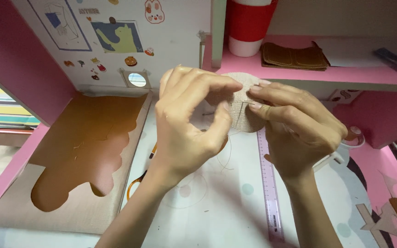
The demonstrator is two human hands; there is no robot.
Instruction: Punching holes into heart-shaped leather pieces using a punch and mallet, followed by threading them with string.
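Disc [240, 98], tan and round, is being held above the worktop [217, 202]: pinched by left hand [187, 121] and right hand [295, 124], steadied for the thread [228, 158].

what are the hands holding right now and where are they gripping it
Both hands pinch a round tan woven fabric piece: the right hand at its right edge, the left hand at its left side.

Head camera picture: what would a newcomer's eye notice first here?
First, the left hand and right hand at the centre, both pinching a small round tan fabric piece above the desk. Next, the large brown leather sheet with scalloped cut-outs at the left, and the clear ruler lying below the hands.
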